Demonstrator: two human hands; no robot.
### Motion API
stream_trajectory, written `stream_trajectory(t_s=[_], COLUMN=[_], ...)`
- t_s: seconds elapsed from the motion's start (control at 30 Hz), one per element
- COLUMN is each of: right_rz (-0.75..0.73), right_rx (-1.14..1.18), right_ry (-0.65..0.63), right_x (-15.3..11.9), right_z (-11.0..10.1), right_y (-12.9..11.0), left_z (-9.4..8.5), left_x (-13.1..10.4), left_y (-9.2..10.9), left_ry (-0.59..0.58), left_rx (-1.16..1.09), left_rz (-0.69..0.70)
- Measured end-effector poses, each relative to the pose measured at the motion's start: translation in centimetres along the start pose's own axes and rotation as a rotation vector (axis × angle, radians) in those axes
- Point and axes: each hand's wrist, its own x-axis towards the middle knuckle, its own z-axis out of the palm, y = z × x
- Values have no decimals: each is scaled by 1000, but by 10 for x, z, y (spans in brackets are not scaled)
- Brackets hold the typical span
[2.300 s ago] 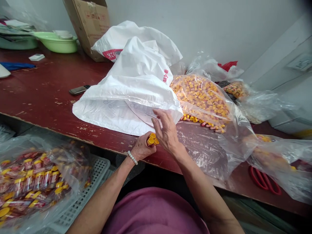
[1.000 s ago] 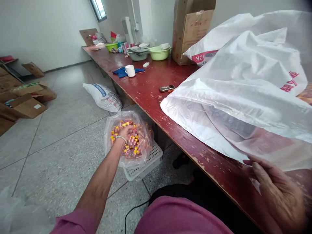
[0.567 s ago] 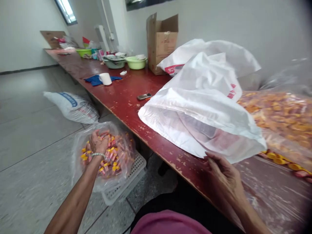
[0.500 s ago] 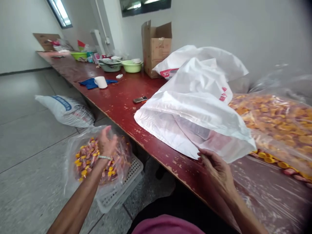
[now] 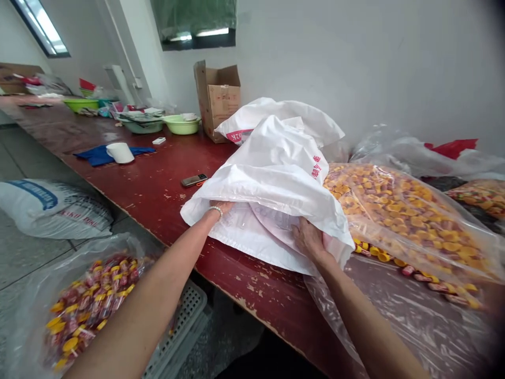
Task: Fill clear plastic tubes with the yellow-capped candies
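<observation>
On the red table [image 5: 158, 205], the white sack [image 5: 272, 173] lies with its mouth toward me, clear containers showing inside. Into that mouth go both my hands: my left hand [image 5: 222, 206] is hidden past the beaded wrist, so I cannot tell its grip, while my right hand [image 5: 310, 237] has its fingers slightly apart at the opening, any hold unclear. Right of the sack spreads a clear bag of yellow-capped pieces [image 5: 398, 205].
</observation>
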Motion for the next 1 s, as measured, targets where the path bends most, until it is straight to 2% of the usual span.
stream_trajectory(t_s=[0.1, 0.2, 0.4, 0.47, 0.57, 0.67, 0.83, 0.9, 1.0], right_rz=[-10, -12, -64, -156, -306, -329, -306, -311, -338], right_rx=[-14, -16, 15, 99, 254, 318, 396, 335, 253], right_ry=[-10, 2, 96, 149, 160, 168, 267, 235, 131], right_x=[1, -3, -30, -45, -64, -74, -82, -84, -83], right_z=[11, 18, 9, 8, 11, 20, 30, 27, 19], right_y=[1, -2, -18, -33, -57, -68, -52, -43, -34], left_z=[17, 31, 46, 45, 41, 34, 27, 21, 7], left_x=[-10, -38, -94, -103, -113, -120, -132, -134, -137], left_y=[13, 30, 61, 67, 69, 66, 56, 50, 41], left_ry=[-10, -13, 22, 22, 36, 68, 96, 143, 237], left_rx=[-24, -58, -150, -172, -262, -490, -818, -840, -794], left_rz=[-14, 45, 142, 156, 142, 91, 162, 163, 37])
